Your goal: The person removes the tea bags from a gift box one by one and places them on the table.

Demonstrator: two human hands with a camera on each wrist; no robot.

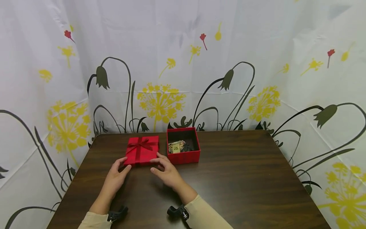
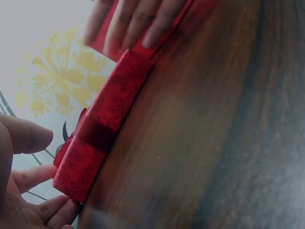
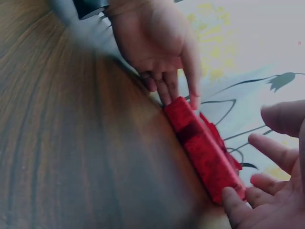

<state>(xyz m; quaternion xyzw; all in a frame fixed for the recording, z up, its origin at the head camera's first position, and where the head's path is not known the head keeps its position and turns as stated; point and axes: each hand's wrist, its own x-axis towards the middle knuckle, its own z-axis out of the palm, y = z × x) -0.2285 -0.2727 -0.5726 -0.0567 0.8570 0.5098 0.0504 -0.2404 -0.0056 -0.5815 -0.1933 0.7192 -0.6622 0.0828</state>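
A red gift-box lid (image 1: 147, 159) with a dark red ribbon bow (image 1: 140, 144) lies flat on the table, bow side up. My left hand (image 1: 115, 178) is at its left front corner, fingertips against the edge in the left wrist view. By the right side of the lid is my right hand (image 1: 169, 174), its fingers spread and loosely bent; in the right wrist view some fingertips meet the lid's end (image 3: 228, 183). Neither hand grips it. Just right of the lid stands the red box base (image 1: 186, 157), uncovered, with a patterned item bearing a yellow label (image 1: 175, 148) and dark material inside.
The dark wooden table (image 1: 234, 181) extends to the right of the box and toward me. A white curtain (image 1: 183, 47) printed with flowers hangs behind the table's back edge. Black wrist devices (image 1: 117, 214) sit on both wrists.
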